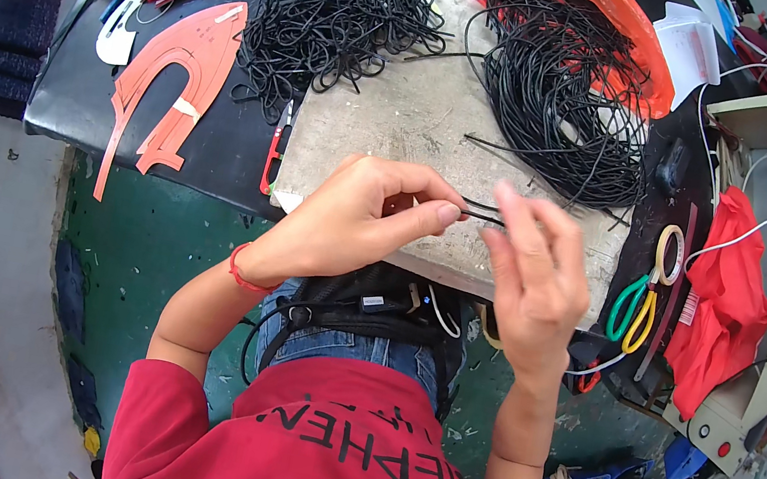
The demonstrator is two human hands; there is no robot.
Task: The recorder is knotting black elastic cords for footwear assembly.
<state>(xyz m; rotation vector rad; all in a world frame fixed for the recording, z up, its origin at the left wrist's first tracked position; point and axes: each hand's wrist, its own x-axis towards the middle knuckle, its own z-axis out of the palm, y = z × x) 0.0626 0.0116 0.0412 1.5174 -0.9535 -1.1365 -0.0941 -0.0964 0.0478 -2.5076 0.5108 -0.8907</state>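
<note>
My left hand (373,212) is closed, pinching a thin black cord (477,215) between thumb and forefinger above the board. Two strands of this cord stick out to the right from my fingertips. Close by on that side is my right hand (539,281), its fingers curved around the cord's far end and smeared by motion. Whether it grips the cord cannot be made out. Behind my hands, a tangled heap of black cords (332,33) spreads over the board's left edge. A looser bundle of black cords (566,118) lies at the right, partly on an orange-red plastic bag (659,78).
The pale worn board (372,126) rests on a black-covered table (212,170). Orange pattern pieces (174,67) and a red-handled cutter (273,155) are at left. Scissors with green and yellow handles (635,312), a tape roll (669,255) and red cloth (725,307) sit at right.
</note>
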